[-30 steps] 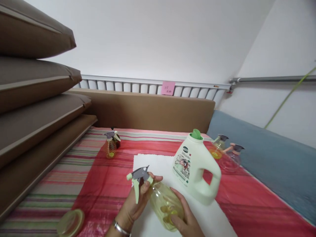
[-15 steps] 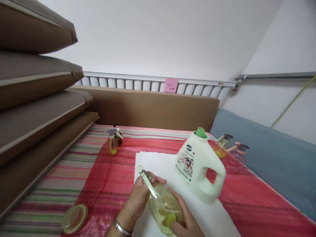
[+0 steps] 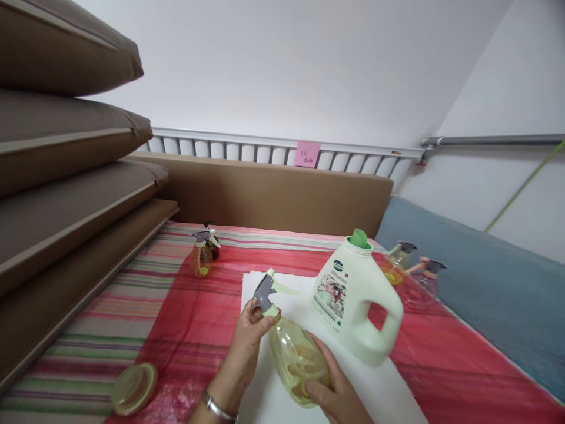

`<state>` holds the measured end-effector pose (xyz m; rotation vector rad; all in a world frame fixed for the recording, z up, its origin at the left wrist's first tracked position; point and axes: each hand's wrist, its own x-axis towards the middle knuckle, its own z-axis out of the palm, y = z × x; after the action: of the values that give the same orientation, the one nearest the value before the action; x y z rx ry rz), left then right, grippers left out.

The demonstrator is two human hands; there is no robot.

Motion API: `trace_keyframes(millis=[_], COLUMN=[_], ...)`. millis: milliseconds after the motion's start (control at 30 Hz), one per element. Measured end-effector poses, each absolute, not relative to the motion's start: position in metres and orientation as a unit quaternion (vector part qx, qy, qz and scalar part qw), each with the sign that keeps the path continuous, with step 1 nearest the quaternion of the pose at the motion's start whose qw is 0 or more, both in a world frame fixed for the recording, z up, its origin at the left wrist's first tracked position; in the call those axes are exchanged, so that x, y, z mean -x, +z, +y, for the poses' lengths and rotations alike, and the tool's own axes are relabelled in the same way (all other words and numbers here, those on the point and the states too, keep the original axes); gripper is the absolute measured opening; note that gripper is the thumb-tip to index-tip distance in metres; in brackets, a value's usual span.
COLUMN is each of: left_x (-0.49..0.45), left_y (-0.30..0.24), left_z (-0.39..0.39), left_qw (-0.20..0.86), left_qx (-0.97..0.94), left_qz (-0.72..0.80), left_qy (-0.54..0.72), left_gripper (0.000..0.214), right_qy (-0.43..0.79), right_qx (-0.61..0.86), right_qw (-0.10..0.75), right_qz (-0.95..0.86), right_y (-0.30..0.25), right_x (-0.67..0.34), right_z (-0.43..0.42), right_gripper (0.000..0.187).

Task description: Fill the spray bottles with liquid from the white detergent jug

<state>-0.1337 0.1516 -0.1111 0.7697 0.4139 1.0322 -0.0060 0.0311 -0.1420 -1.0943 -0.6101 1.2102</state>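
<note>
Between my hands is a see-through yellow-green spray bottle (image 3: 293, 359), tilted with its grey and pale green trigger head (image 3: 265, 293) to the upper left. My left hand (image 3: 253, 330) pinches the collar just below the trigger. Around the lower body of the bottle my right hand (image 3: 333, 386) is closed, its thumb on the near side. Right behind them stands a pale green detergent jug (image 3: 359, 300) with a green spout in its open mouth. It rests on a white sheet (image 3: 260, 282) that also lies beneath my hands.
An amber spray bottle (image 3: 202, 259) stands back left with a dark one behind it. At right are a yellowish spray bottle (image 3: 399, 259) and a pink one (image 3: 426, 282). A round lid-like dish (image 3: 133, 388) lies front left. Stacked brown cushions (image 3: 79, 182) rise at left.
The spray bottle's trigger head has turned, so its nozzle lever now points right instead of toward me. My left hand has shifted its grip to the collar.
</note>
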Motion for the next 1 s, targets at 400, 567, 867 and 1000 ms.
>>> trace_keyframes(millis=[400,567,867,1000], left_x=[0.138,0.143,0.138,0.157], left_y=[-0.111,-0.108,-0.11,-0.1], left_z=[0.151,0.151,0.156,0.171], left_qw=[0.794,0.831,0.762,0.777], left_qx=[-0.385,-0.384,-0.363,-0.262], left_qz=[0.152,0.099,0.193,0.167], left_qy=[0.444,0.391,0.5,0.547], left_gripper=[0.039,0.038,0.032,0.021], right_qy=[0.532,0.535,0.449,0.442], right_qx=[0.478,0.486,0.561,0.583], right_qw=[0.634,0.623,0.604,0.593], right_qz=[-0.294,-0.3,-0.346,-0.336], right_y=[-0.15,-0.15,-0.157,-0.163], right_x=[0.003,0.002,-0.001,-0.008], right_z=[0.031,0.028,0.027,0.027], right_gripper=[0.08,0.079,0.085,0.084])
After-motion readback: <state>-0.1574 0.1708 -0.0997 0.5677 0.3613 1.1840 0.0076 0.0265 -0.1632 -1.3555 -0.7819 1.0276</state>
